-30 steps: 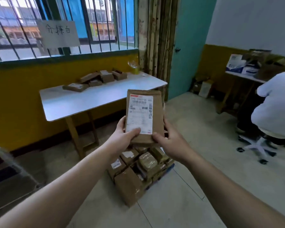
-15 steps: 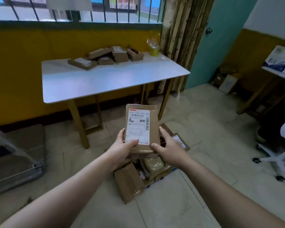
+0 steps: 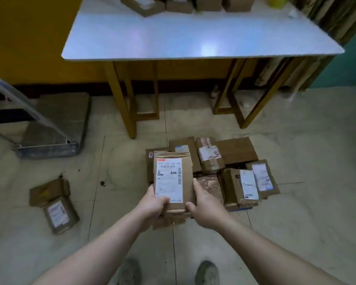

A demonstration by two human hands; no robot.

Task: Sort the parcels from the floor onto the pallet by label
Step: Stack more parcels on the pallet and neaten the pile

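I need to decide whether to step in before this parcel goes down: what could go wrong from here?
Both the left hand and right hand grip only the near end of the held parcel, so its far end could dip or slip. The pile below is crowded and uneven; a parcel laid on top might slide off. Two loose parcels on the floor at left could be stepped on.

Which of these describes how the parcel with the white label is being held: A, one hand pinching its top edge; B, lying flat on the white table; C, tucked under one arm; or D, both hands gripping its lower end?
D: the left hand and the right hand each grip the lower end of the parcel, with its label facing the camera.
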